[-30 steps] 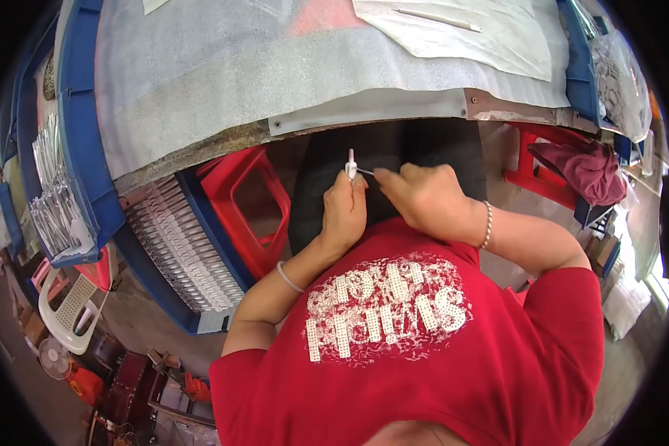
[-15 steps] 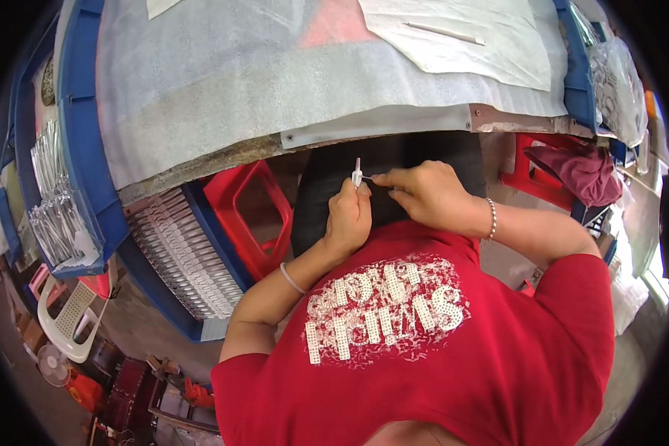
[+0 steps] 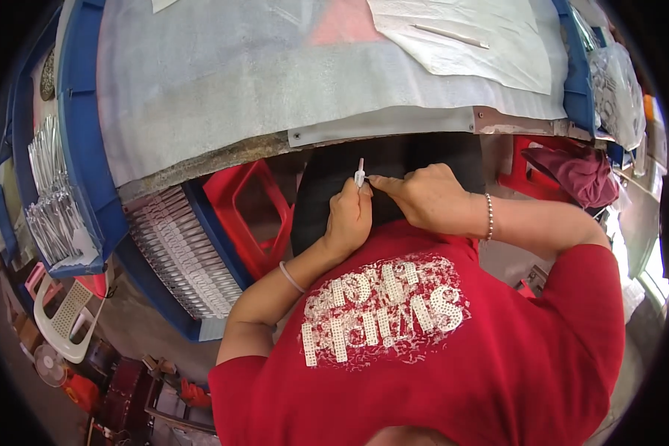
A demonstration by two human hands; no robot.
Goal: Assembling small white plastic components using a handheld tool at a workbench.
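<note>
Left hand closed, I am pinching a small white part at its fingertips, the pinkish pin on it pointing away from me. Just beside it, my right hand is curling tightly around a thin tool, which the fingers are mostly hiding. Both hands are hovering above my dark trousers. Beyond them, a white sheet is covering the workbench, with a slim pale stick lying far past my right hand. Left of my left hand, a red stool is standing, and farther left a blue tray is holding rows of metal pieces. Well right of my right hand, a maroon cloth is hanging.
</note>
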